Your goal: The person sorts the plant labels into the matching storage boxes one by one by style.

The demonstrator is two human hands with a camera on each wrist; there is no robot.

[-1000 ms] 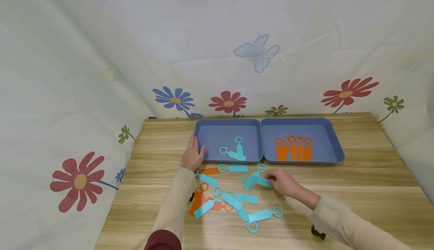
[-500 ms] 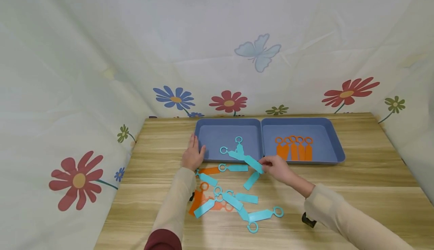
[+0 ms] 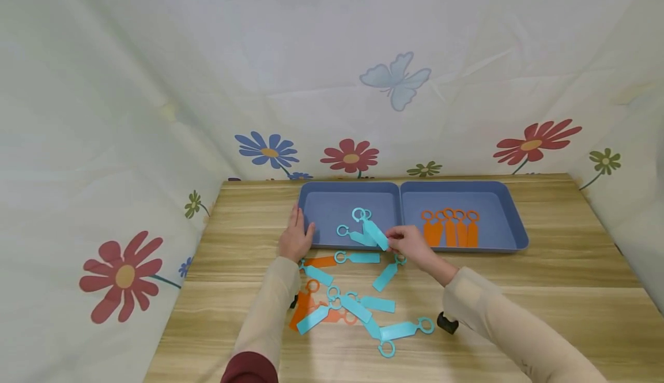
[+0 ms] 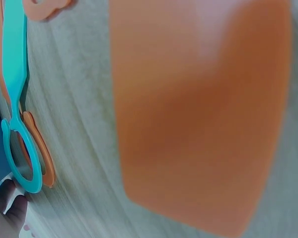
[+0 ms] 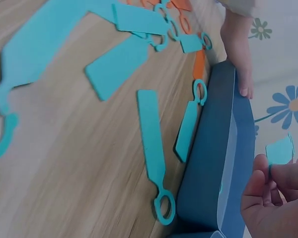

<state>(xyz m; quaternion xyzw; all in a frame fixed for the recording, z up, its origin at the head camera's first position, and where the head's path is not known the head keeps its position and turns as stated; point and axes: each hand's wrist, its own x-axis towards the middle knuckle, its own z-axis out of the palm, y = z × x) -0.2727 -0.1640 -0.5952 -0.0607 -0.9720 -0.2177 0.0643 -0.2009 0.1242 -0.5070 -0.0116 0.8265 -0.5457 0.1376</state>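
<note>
Backdrop: 1 greyish-white sheet (image 3: pixel 270 54), creased, possibly plastic, spanning the back and both sides, softly lit. Print: 1 pale-blue butterfly (image 3: pixel 398 86); 3 red flowers (image 3: pixel 350 158); 3 green flowers (image 3: pixel 604 161); several blue flowers (image 3: pixel 268 152). Furniture: 1 table (image 3: pixel 565 256), light wood grain, far edge near the sheet.

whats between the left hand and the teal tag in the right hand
In the head view, part of the left tray and, lying in it, another teal tag with its ring toward the left hand.
</note>
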